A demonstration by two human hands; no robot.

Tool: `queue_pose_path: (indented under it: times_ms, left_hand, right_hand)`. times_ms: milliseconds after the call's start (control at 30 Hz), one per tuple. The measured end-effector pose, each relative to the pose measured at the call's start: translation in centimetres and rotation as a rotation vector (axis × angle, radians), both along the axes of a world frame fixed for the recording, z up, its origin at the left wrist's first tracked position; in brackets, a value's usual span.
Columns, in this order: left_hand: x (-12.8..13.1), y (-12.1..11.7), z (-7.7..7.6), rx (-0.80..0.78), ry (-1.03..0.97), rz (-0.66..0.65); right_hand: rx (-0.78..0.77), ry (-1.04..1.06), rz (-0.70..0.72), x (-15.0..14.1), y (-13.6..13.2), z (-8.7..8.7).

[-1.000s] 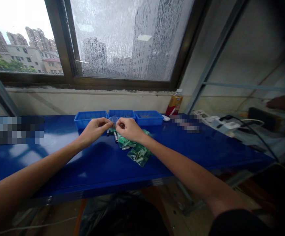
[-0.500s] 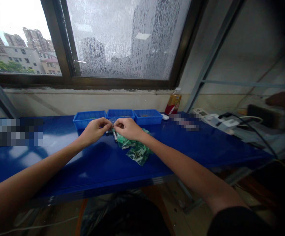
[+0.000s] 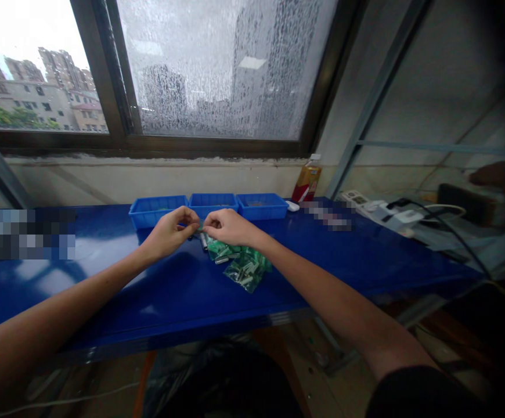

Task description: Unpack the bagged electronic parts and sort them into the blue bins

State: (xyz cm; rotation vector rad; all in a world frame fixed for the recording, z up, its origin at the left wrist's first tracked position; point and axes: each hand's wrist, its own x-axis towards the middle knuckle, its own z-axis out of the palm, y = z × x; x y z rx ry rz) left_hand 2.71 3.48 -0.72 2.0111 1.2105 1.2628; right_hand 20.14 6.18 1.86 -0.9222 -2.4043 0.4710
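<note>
My left hand [image 3: 173, 231] and my right hand [image 3: 228, 227] meet above the blue table, thumbs and fingertips pinched together. Between them they grip the edge of a small plastic bag [image 3: 201, 228], mostly hidden by the fingers. Just below the right hand lies a pile of small clear and green plastic bags [image 3: 246, 273], with metal cylinders inside some of them. A loose metal cylinder [image 3: 222, 260] rests at the pile's left side, and another cylinder [image 3: 204, 241] lies under the fingertips.
Three blue bins stand in a row by the wall: a left bin [image 3: 141, 219], a middle bin [image 3: 212, 199] and a right bin [image 3: 263, 211]. A drink bottle [image 3: 307, 181] stands right of them, near a white object [image 3: 293, 206]. Power adapters and cables [image 3: 403, 219] lie far right.
The fingertips have shifted slightly, and less of the clear plastic shows between them. The pile and the bins stay in place.
</note>
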Motion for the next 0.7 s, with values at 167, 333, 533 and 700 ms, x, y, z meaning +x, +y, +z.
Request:
queue_pose_path:
  times_ms: [167, 333, 533, 700]
  left_hand:
    - [0.18, -0.07, 0.28, -0.047, -0.157, -0.019]
    - [0.41, -0.46, 0.38, -0.341, -0.282, -0.089]
    - [0.91, -0.92, 0.1, -0.451, -0.48, -0.133]
    - [1.0, -0.94, 0.25, -0.398, -0.37, -0.052]
  right_hand:
    - [0.005, -0.055, 0.007, 0.05, -0.2, 0.17]
    - [0.041, 0.053, -0.035, 0.06, -0.22, 0.3]
    - [0.032, 0.163, -0.06, -0.21, 0.18, -0.13]
    - [0.052, 0.162, -0.028, -0.47, -0.14, -0.29]
